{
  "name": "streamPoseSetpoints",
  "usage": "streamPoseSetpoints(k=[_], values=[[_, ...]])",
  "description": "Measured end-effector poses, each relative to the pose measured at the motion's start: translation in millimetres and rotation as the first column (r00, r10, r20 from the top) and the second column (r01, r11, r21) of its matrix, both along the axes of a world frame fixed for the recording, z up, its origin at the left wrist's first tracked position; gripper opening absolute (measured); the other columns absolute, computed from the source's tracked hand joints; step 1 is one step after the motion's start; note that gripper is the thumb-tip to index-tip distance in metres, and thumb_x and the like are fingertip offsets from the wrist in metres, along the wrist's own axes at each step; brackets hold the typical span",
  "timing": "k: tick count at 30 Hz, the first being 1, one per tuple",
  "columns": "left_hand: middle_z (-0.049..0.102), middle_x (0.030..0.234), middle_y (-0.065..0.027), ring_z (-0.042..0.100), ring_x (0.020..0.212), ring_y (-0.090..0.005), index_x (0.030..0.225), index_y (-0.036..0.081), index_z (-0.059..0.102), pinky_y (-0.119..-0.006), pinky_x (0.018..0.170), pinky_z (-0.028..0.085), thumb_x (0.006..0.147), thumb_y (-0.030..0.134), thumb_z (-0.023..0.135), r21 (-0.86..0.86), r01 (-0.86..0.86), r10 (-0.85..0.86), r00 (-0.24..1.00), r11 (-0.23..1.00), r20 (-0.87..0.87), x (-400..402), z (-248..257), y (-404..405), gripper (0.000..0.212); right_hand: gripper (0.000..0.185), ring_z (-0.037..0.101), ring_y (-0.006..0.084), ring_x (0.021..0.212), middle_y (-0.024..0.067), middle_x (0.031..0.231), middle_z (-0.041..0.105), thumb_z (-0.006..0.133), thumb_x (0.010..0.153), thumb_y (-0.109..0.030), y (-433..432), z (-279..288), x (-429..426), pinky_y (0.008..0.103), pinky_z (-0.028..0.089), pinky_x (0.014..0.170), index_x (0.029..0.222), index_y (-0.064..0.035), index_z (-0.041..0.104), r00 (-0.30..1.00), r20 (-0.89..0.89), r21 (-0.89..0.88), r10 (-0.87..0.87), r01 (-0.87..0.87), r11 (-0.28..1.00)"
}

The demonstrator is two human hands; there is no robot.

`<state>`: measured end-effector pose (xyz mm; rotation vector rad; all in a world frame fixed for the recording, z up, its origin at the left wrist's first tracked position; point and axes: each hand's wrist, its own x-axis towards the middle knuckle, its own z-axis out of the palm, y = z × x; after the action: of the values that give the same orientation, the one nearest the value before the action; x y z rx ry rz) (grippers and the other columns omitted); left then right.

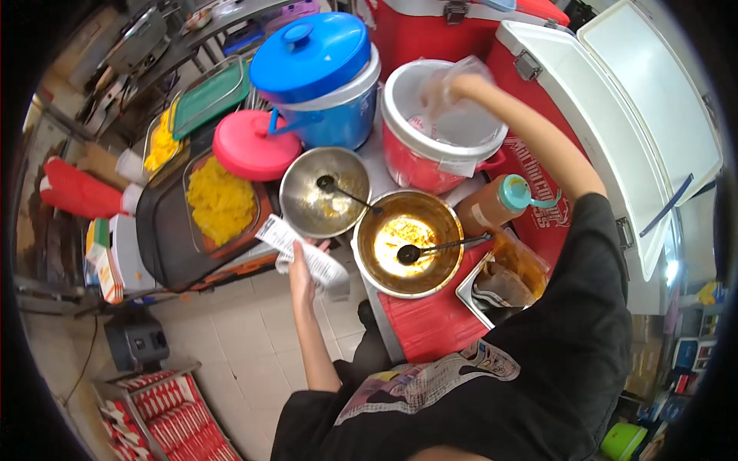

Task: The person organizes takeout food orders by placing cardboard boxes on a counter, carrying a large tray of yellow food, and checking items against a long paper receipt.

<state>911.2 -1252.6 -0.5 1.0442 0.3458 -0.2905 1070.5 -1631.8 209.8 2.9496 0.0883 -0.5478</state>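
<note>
My left hand [301, 275] grips a long strip of printed paper [311, 257], likely a receipt, beside the steel bowls. Over the mouth of a pink insulated bucket [398, 152] with a white rim is my right hand [452, 92], covered by clear plastic like a glove or bag. Its fingers are blurred, so whether they hold anything is unclear. Clear plastic with red print lies inside the bucket. In front of me, a steel bowl [363, 262] with brown sauce residue contains a black spoon [409, 253]. Another steel bowl [294, 193] has a second black spoon [327, 184] in it.
A sauce bottle [487, 204] with a teal cap stands near an opened pouch [510, 279] in a metal container. Yellow food fills a tray [221, 201] at left. A blue lidded bucket [337, 124], a pink lid [253, 144] and an opened red cooler [522, 109] surround the bowls.
</note>
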Motion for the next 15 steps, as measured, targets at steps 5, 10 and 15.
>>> streamPoseSetpoints(k=[5,10,15], values=[[0.047,0.113,-0.0188,0.056,0.094,-0.0298,0.106,-0.003,0.042,-0.039,0.079,0.048,0.089,0.045,0.031,0.08,0.034,-0.035,0.999,0.996,0.005,-8,26,17,0.051,0.029,0.055,0.0154,0.059,0.0073,0.066,0.056,0.055,0.074,-0.03,11,-57,30,0.0325,0.045,0.053,0.082,-0.0018,0.057,0.995,-0.078,0.028,0.064,-0.062,0.998],[0.052,0.098,-0.0131,0.057,0.086,-0.0257,0.108,-0.002,0.044,-0.039,0.077,0.048,0.089,0.042,0.031,-0.056,-0.089,0.087,0.996,0.995,-0.028,-4,59,40,0.049,0.033,0.055,0.0158,0.06,0.0073,0.069,0.056,0.057,0.071,-0.032,19,-93,39,0.0321,0.045,0.053,0.086,-0.0021,0.057,0.986,-0.084,0.033,0.145,-0.143,0.989],[0.042,0.076,-0.0074,0.046,0.065,-0.0182,0.095,0.002,0.044,-0.036,0.062,0.044,0.088,0.037,0.034,-0.401,-0.029,0.119,0.972,0.916,0.203,3,102,73,0.037,0.037,0.055,0.0163,0.06,0.0074,0.071,0.056,0.06,0.069,-0.033,25,-96,44,0.0317,0.045,0.054,0.089,-0.0024,0.056,0.978,-0.038,0.031,0.207,-0.206,0.978]])
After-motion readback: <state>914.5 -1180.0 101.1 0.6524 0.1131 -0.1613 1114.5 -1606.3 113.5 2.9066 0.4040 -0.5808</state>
